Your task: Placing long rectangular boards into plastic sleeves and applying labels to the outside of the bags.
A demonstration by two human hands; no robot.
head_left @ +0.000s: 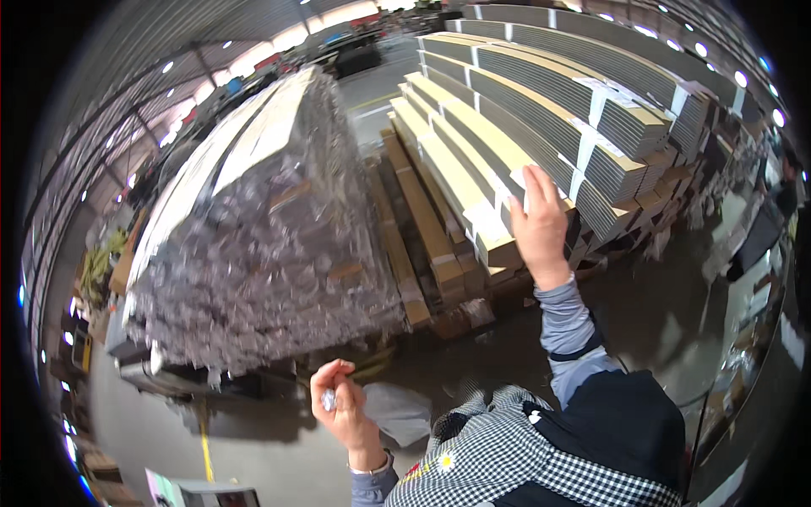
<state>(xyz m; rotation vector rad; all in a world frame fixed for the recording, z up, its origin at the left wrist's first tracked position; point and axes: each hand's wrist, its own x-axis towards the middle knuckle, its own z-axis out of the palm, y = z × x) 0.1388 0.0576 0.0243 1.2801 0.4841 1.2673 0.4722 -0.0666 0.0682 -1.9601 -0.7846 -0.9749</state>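
We look down on a long stack sheathed in crinkled clear plastic film point(262, 253), our landmark. Right of it, across a gap holding brown cardboard lengths point(421, 215), lie long, pale-yellow-topped bundles point(473, 152); beyond them rise higher grey, layered bundles with white bands point(541, 106). We judge the work part-way: the landmark looks covered, while the bundles to its right are banded but appear unwrapped, at least on the sides we see. Our left hand point(345, 407), in front of the landmark, curls around a small, shiny, whitish wad point(329, 400). Our right hand point(541, 237), right of the landmark, reaches over the pale bundles' near end, fingers extended; we cannot tell whether it grips anything. Smooth grey floor point(279, 460) spreads before the landmark; a ribbed metal roof point(135, 68) arches behind it.
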